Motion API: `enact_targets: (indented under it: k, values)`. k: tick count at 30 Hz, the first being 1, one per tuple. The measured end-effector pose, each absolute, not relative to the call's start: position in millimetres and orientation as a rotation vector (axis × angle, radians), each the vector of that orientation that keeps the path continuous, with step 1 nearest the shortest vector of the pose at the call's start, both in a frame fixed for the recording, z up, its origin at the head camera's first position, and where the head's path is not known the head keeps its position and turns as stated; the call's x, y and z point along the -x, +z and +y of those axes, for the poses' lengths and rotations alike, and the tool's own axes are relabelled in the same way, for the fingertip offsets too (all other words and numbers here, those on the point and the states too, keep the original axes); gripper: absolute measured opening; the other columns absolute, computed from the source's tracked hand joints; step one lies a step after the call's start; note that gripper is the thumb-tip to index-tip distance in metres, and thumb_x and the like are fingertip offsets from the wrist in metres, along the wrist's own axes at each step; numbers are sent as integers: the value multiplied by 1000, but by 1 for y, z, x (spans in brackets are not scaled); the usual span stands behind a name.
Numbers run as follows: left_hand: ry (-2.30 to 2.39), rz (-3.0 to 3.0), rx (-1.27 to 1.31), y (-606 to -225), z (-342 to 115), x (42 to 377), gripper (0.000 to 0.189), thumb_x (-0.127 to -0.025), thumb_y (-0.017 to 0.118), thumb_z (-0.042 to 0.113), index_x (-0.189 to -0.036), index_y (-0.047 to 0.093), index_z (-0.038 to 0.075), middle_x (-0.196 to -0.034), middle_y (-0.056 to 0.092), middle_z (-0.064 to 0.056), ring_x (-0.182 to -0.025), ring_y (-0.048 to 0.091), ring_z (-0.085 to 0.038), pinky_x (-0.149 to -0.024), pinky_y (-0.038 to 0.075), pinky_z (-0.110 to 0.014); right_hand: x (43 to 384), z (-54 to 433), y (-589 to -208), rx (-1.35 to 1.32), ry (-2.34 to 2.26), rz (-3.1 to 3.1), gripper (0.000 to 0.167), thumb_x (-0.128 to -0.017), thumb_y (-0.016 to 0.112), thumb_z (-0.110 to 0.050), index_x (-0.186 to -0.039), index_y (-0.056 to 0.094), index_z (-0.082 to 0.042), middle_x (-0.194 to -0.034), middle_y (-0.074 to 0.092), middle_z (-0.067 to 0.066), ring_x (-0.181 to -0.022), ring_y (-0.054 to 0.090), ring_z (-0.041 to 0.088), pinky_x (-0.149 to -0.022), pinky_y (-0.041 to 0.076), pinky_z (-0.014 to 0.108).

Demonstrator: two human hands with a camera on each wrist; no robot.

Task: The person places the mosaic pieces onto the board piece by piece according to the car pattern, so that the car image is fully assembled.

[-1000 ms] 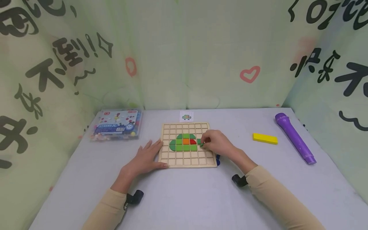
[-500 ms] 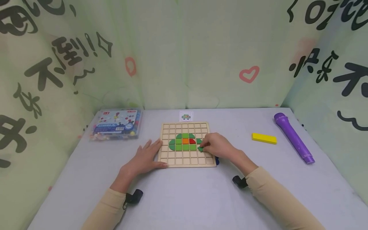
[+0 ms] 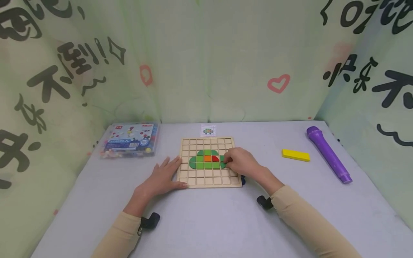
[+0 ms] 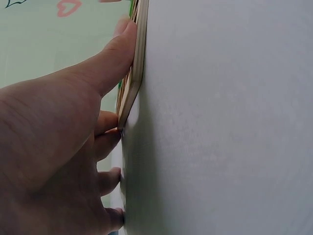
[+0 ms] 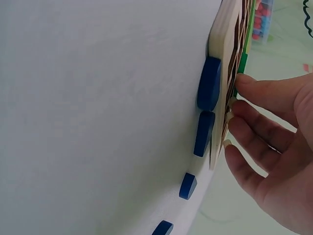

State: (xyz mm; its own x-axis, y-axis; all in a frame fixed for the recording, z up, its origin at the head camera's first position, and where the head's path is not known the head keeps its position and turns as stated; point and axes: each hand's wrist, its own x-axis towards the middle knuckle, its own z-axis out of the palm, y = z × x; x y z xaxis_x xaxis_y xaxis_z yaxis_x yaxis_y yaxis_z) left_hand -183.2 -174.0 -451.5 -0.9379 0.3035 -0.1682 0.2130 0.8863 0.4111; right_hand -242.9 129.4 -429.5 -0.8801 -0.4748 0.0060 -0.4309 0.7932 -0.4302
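A wooden grid board [image 3: 196, 182] lies on the table. Green, dark green, orange and red pieces form a rounded figure in its middle cells. At the figure's right end, my right hand [image 3: 242, 162] has its thumb and fingertips on a small dark green piece [image 3: 223, 165], low in its cell; in the right wrist view the thumb [image 5: 249, 87] touches a green edge at the board's surface. My left hand [image 3: 162, 177] steadies the board's left side with spread fingers. Its thumb [image 4: 120, 51] lies along the front edge, seen in the left wrist view.
Several blue pieces [image 5: 209, 84] sit beside the board's right edge. A small pattern card [image 3: 208, 130] lies behind the board. At the back left stands a clear plastic case [image 3: 130, 139]. A yellow block [image 3: 295, 155] and a purple microphone-shaped tube [image 3: 329, 154] lie on the right.
My right hand has brought the dark green piece down into a cell below the other dark green one at the figure's right end. The left hand has stayed in place.
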Motion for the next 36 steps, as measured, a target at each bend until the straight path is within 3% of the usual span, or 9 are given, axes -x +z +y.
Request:
enact_targets:
  k: [13, 22, 27, 36]
  values:
    - [590, 2821, -408, -454, -175, 183, 102, -81, 70, 63, -159, 25, 13, -167, 21, -7, -155, 8, -41, -119, 8, -71, 236, 131, -425, 711, -618, 2843, 19, -86, 68, -3, -99, 81, -9, -89, 68, 0, -75, 51, 15, -61, 42, 24]
    - [590, 2827, -408, -451, -176, 182, 101, -82, 71, 61, -158, 26, 13, -167, 21, -8, -155, 9, -42, -119, 8, -71, 235, 150, -415, 698, -696, 2787, 19, -88, 66, -2, -102, 79, -5, -94, 70, 3, -74, 54, 14, -61, 48, 24]
    - [579, 2828, -407, -452, -177, 183, 101, -82, 70, 62, -159, 25, 13, -167, 21, -8, -154, 9, -42, -118, 8, -72, 232, 167, -411, 653, -661, 2804, 16, -87, 65, -1, -95, 78, -5, -90, 69, 4, -75, 56, 16, -64, 50, 26]
    - [577, 2826, -415, -453, -175, 184, 102, -82, 70, 62, -159, 25, 13, -167, 20, -7, -154, 9, -42, -118, 8, -72, 224, 186, -422, 696, -509, 2796, 14, -79, 77, -2, -85, 79, -15, -86, 63, -2, -81, 52, 16, -72, 48, 28]
